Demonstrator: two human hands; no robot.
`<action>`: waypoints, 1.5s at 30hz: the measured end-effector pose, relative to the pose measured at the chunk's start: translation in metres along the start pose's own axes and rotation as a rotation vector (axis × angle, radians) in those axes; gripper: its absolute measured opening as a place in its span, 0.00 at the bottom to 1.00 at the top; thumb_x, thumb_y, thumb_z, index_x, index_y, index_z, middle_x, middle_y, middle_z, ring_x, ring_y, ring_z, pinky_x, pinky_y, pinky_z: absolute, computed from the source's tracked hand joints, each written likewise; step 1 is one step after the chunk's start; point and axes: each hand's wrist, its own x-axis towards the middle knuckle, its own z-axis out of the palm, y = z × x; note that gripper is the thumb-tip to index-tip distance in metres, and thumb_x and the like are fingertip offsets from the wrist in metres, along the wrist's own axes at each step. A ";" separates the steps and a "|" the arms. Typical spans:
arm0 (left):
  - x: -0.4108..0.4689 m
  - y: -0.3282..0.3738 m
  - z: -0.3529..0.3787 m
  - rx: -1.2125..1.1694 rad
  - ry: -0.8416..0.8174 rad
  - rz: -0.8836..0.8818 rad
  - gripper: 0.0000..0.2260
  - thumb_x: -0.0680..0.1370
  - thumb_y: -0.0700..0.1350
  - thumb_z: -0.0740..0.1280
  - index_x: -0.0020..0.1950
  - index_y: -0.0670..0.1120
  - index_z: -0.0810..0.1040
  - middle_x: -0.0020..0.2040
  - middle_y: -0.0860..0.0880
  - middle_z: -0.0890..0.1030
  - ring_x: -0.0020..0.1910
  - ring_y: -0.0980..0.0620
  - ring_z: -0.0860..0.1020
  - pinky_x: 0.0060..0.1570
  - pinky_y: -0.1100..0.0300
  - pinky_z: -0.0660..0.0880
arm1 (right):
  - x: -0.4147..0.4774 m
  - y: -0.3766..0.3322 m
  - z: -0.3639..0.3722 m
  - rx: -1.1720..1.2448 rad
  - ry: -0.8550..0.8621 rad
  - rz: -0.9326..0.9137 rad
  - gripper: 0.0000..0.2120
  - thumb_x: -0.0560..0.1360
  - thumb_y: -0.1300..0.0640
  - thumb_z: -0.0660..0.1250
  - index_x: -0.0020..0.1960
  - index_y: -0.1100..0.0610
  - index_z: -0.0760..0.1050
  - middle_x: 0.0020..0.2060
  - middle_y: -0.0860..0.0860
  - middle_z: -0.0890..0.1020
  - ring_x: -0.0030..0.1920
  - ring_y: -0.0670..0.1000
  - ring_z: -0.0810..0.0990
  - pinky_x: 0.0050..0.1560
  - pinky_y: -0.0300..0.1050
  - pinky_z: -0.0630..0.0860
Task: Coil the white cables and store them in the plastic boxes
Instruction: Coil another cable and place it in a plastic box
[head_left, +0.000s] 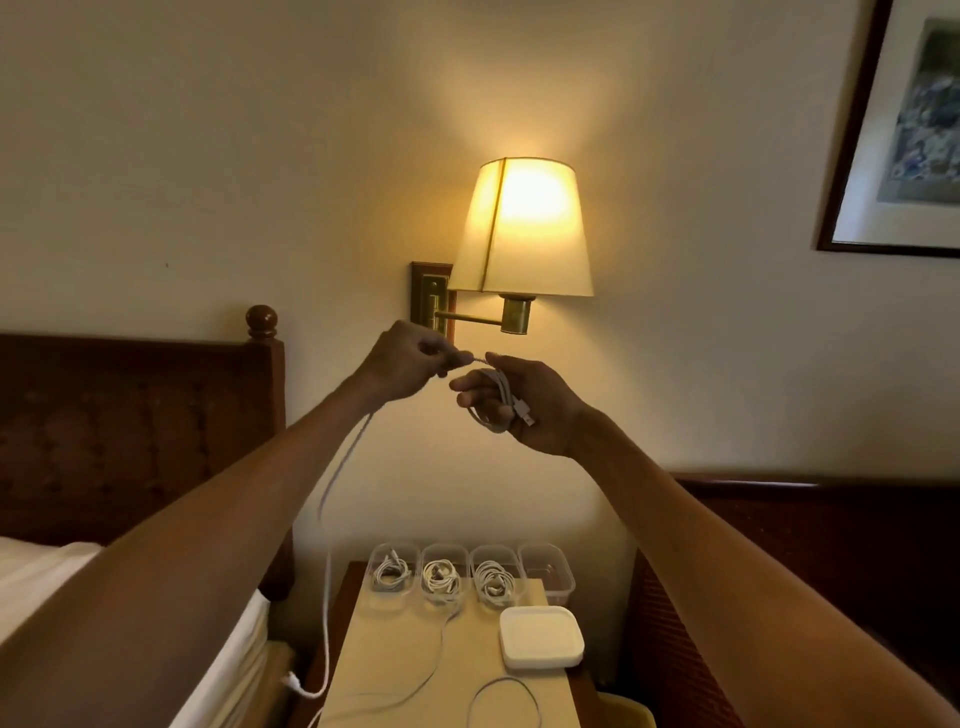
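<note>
- Lying at the near end of the bedside table (384, 649), a loose white cable (506, 693) loops beside stacked lids (541, 643).
- Farther back, four plastic boxes (548, 574) stand in a row; three hold coiled cables (440, 577).
- Both hands are raised before the lit wall lamp (524, 228): the right hand (535, 410) grips a cable coil (493, 400), and the left hand (410, 364) pinches its hanging tail (327, 571).

No writing, label, brand or number is legible anywhere, whether on the plastic boxes (568, 584), the white lids (542, 636) or the framed picture (914, 114).
</note>
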 end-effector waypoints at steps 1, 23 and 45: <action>-0.003 -0.004 0.004 -0.029 -0.014 -0.022 0.08 0.78 0.46 0.69 0.49 0.43 0.85 0.38 0.48 0.81 0.37 0.49 0.78 0.35 0.57 0.74 | 0.000 -0.003 0.000 0.033 0.007 -0.032 0.24 0.85 0.51 0.47 0.54 0.66 0.76 0.39 0.56 0.83 0.25 0.46 0.72 0.29 0.33 0.70; -0.038 0.021 0.037 0.023 -0.595 -0.193 0.12 0.85 0.41 0.57 0.58 0.41 0.79 0.36 0.47 0.77 0.30 0.54 0.74 0.32 0.63 0.75 | 0.028 0.005 -0.019 -0.308 0.508 -0.193 0.23 0.83 0.49 0.53 0.67 0.67 0.69 0.68 0.60 0.73 0.67 0.59 0.74 0.64 0.48 0.71; -0.017 -0.031 -0.025 0.244 -0.087 0.031 0.06 0.80 0.43 0.67 0.52 0.47 0.84 0.42 0.50 0.82 0.44 0.52 0.79 0.47 0.52 0.77 | 0.010 0.017 0.009 0.011 -0.026 0.120 0.24 0.84 0.45 0.49 0.40 0.61 0.70 0.32 0.54 0.76 0.22 0.46 0.67 0.25 0.33 0.68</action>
